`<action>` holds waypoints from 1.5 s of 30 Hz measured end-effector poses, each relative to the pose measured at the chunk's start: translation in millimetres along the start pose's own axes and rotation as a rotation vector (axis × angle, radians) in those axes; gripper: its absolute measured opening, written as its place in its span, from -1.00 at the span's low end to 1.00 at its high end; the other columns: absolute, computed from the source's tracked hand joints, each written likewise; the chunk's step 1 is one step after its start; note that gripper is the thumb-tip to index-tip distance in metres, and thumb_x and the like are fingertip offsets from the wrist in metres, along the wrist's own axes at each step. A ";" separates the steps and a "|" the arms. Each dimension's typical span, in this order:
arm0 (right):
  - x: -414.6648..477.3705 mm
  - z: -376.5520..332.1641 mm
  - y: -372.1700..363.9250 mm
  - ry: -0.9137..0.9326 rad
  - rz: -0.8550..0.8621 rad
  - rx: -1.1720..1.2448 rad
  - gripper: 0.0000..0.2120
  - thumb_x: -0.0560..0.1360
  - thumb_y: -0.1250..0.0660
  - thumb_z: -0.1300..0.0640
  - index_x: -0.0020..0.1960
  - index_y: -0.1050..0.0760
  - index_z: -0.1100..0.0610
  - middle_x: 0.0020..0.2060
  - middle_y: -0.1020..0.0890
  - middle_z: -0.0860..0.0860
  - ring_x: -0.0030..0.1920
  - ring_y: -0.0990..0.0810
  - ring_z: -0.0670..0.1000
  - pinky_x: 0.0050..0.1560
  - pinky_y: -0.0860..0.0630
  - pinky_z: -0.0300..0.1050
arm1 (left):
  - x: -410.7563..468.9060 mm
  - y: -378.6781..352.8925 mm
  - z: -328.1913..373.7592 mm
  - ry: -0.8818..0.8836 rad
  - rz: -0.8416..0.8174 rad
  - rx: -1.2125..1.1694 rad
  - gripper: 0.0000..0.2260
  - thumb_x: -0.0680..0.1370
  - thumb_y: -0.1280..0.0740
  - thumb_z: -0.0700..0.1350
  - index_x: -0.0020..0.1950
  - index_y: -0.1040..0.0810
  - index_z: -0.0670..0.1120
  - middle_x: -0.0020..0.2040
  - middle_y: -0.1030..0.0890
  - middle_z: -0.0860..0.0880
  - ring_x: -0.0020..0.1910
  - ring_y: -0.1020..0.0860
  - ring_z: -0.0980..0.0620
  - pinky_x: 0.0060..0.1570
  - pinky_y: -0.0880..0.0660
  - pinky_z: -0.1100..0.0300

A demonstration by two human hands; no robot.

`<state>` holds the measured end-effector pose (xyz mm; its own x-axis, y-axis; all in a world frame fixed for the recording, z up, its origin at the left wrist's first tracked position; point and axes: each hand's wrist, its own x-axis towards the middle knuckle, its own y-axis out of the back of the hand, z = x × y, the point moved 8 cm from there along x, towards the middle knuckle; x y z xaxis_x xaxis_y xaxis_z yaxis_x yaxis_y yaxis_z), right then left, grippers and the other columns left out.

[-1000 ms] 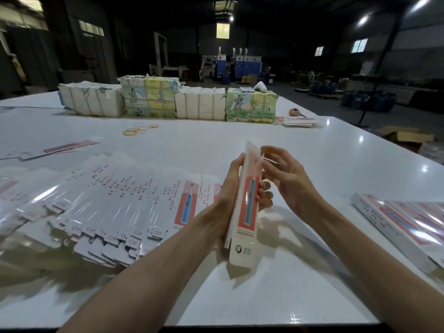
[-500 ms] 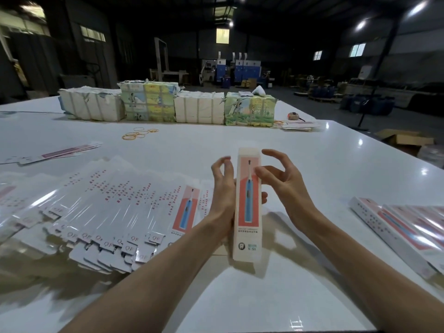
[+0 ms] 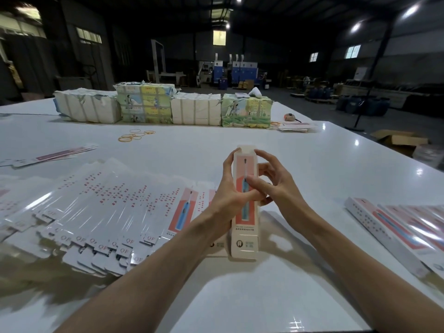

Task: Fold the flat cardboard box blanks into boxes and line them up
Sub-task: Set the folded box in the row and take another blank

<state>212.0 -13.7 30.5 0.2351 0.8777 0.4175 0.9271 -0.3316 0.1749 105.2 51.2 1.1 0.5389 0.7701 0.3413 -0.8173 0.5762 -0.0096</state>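
Above the glossy white table [image 3: 240, 296], the half-formed toothbrush box [image 3: 244, 239] stands nearly upright, a slim, squared cardboard sleeve with a pink front panel. Its lower end is open and its top flap is raised. The left hand [image 3: 229, 200] wraps the sleeve from the side, thumb pressed across the front, probably to keep it square. The right hand [image 3: 276, 186] curls against the right edge with a fingertip near the top, likely ready to tuck the flap. To the left, flat blanks [image 3: 108, 207] lie fanned in overlapping, shiny rows, easy to peel off singly. At the right, finished boxes [image 3: 408, 227] lie lined up side by side. Farther off lie loose rubber bands [image 3: 134, 136], then wrapped bundles [image 3: 197, 111].
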 end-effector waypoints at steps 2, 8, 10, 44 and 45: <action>2.5 2.0 2.2 -0.003 -0.019 0.008 -0.47 0.51 -0.51 -0.14 0.43 -0.43 -0.25 0.05 -0.67 -0.07 0.10 -0.73 0.05 -0.19 -0.70 -0.05 | -1.3 -0.1 -1.1 0.006 0.011 0.037 -0.08 0.40 -0.62 -0.08 0.50 -0.11 0.45 0.19 -0.52 0.22 0.07 -0.66 0.27 -0.26 -0.59 0.38; 6.5 13.9 6.3 -0.029 -0.032 0.048 -0.58 0.56 -0.47 -0.10 0.37 -0.48 -0.10 0.11 -0.70 -0.01 0.16 -0.71 0.11 0.03 -0.71 0.03 | -6.4 -2.9 -0.3 0.049 0.015 0.124 -0.15 0.37 -0.61 0.05 0.24 -0.07 0.65 0.15 -0.53 0.18 -0.03 -0.72 0.07 -0.27 -0.61 0.34; 9.0 12.0 14.0 -0.012 0.055 0.101 -0.67 0.63 -0.36 -0.10 0.34 -0.49 -0.01 0.11 -0.71 0.01 0.14 -0.72 0.15 0.09 -0.70 0.04 | -7.5 -6.6 3.3 0.048 -0.010 0.161 -0.13 0.38 -0.63 0.05 0.31 -0.06 0.57 0.17 -0.53 0.15 -0.02 -0.71 0.02 -0.24 -0.63 0.33; 12.1 13.1 46.6 -0.182 0.168 0.313 -0.92 0.57 -0.47 0.19 -0.07 -0.73 0.15 -0.09 -0.75 0.11 0.02 -0.75 0.19 -0.08 -0.69 0.01 | -14.6 -23.7 2.9 -0.021 -0.200 0.240 -0.01 0.44 -0.60 -0.12 0.50 0.02 0.48 0.28 -0.49 -0.03 -0.02 -0.72 -0.05 -0.24 -0.68 0.17; 12.2 13.5 47.2 -0.186 0.166 0.305 -0.93 0.56 -0.47 0.19 -0.07 -0.73 0.15 -0.10 -0.75 0.11 0.02 -0.75 0.20 -0.08 -0.70 0.01 | -15.3 -24.7 3.6 -0.030 -0.213 0.223 0.00 0.45 -0.60 -0.14 0.52 0.02 0.50 0.27 -0.47 0.02 0.03 -0.70 0.02 -0.25 -0.67 0.18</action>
<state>262.6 -14.0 31.8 0.4126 0.8777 0.2438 0.9094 -0.3813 -0.1663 116.5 24.2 -0.6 0.6994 0.6282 0.3410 -0.7130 0.6468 0.2708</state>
